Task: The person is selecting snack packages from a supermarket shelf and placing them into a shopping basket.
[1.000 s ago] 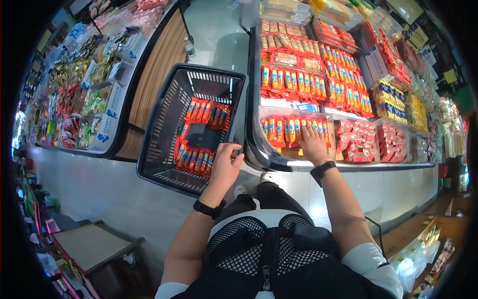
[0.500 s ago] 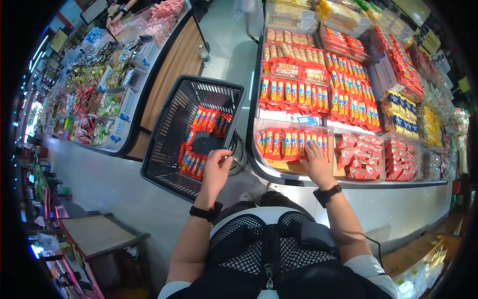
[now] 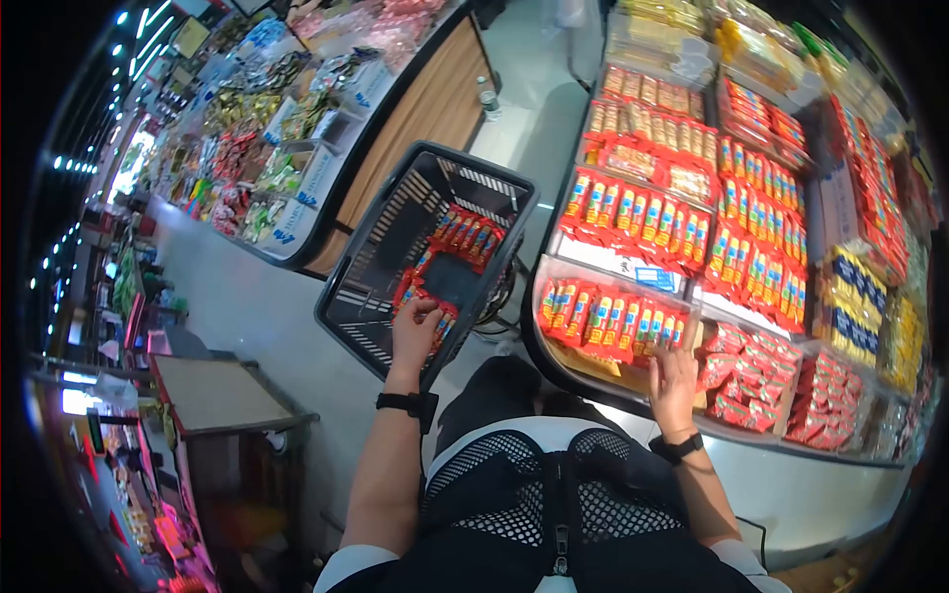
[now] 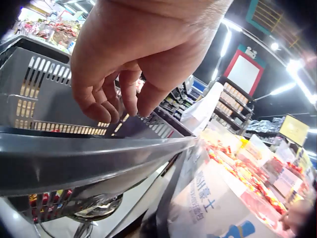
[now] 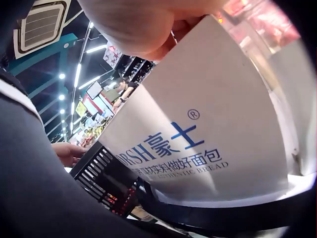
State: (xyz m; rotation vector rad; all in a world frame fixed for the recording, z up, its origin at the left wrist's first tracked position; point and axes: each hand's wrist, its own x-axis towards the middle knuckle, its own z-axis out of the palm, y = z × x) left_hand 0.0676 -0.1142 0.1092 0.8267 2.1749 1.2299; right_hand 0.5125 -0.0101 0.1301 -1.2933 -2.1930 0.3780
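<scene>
Over the near right part of a black shopping basket (image 3: 388, 232) is my left hand (image 3: 413, 331), its fingers loosely bent with nothing between them. In the left wrist view this hand (image 4: 143, 54) hangs above the basket's rim (image 4: 94, 156). Red snack packets (image 3: 465, 237) lie along the basket's far and near sides. My right hand (image 3: 674, 390) is at the right end of the front bin, fingers reaching to its row of red and yellow packets (image 3: 603, 321). In the right wrist view the bin's white lettered front panel (image 5: 218, 139) hides most of its fingers.
More bins of red packets (image 3: 633, 217) rise behind the front one, with red bags (image 3: 746, 376) to its right. Another display counter (image 3: 415, 128) stands beyond the basket on the left. A bottle (image 3: 488, 99) is on the floor between the counters. A small table (image 3: 222, 395) stands at lower left.
The head view has turned, shifting the counters to the right. My left hand has moved left over the basket. My right hand has drawn back slightly towards the bin's right end.
</scene>
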